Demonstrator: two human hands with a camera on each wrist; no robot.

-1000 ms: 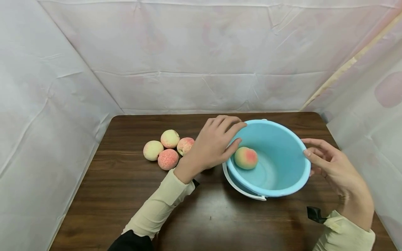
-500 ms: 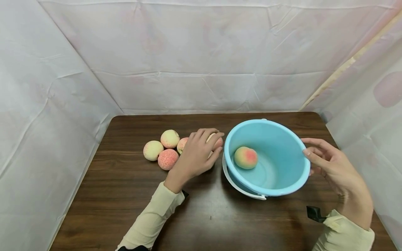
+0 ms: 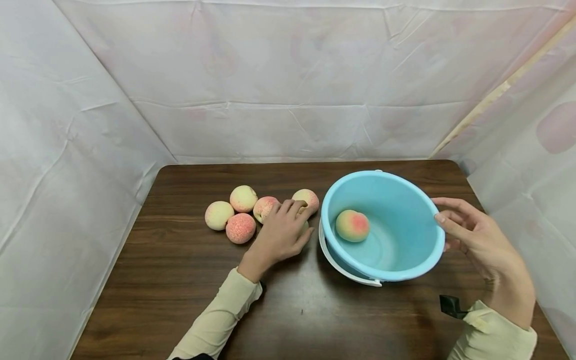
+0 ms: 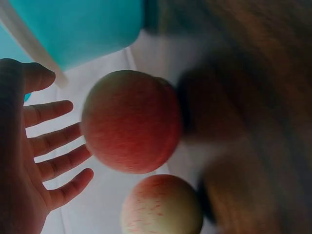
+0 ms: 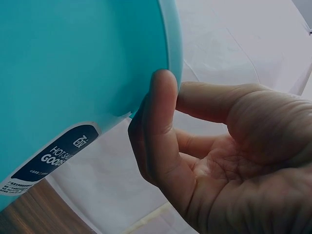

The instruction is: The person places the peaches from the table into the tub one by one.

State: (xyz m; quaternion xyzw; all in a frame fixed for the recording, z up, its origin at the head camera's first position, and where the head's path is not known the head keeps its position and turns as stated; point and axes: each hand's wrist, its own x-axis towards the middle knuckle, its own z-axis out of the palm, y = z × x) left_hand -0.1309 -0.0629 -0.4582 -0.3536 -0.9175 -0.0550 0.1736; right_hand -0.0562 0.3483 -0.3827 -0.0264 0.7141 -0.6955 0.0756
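- Closest in: a couple of pale sleeves (image 3: 495,335) over a dark wood table (image 3: 301,325).
- Right hand (image 3: 481,245): thumb and fingers pinching the blue bucket (image 3: 414,220) by the right side of its rim. There's a peach (image 3: 352,226) inside, toward the left.
- Left hand (image 3: 280,230): fingers spread and loosely bent, not wrapped round anything as far as one can see. Here's the key bit imo: a half-hidden peach (image 3: 305,227) lies just under those fingertips, on the bucket side. It's round, so no real long axis to line up with, and the left hand is easily the nearer one. Touching or not? Can't tell.
- Left wrist view has a reddish peach (image 4: 131,122) right by the fingertips, maybe the same one.
- Farther out: another peach (image 3: 306,195) just beyond the fingers, plus four clustered peaches (image 3: 240,228) to the left.
- Way back: pale sheeting (image 3: 292,75).
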